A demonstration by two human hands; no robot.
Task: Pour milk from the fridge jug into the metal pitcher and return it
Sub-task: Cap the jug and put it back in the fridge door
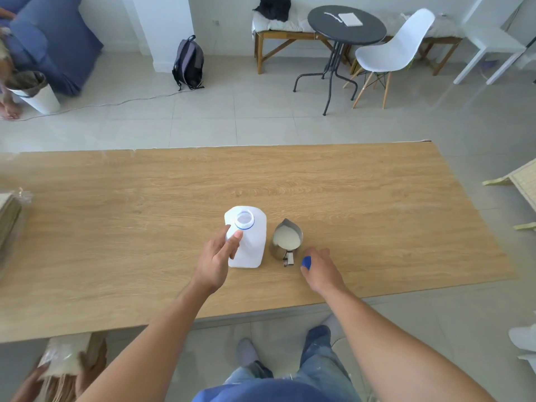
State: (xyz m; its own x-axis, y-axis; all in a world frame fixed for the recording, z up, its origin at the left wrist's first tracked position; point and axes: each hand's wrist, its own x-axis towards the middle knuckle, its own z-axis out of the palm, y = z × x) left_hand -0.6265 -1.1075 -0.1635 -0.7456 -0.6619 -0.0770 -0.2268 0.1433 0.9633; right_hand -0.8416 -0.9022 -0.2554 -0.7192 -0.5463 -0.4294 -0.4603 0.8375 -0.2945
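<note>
Milk fills one metal pitcher (287, 240), standing just right of one uncapped white jug (246, 237) near the bench (377, 204) front edge, with bare wood all round. Two hands: the left hand (219, 256) wraps the jug's side; the right hand (319, 268) pinches one blue cap (306, 262).
</note>
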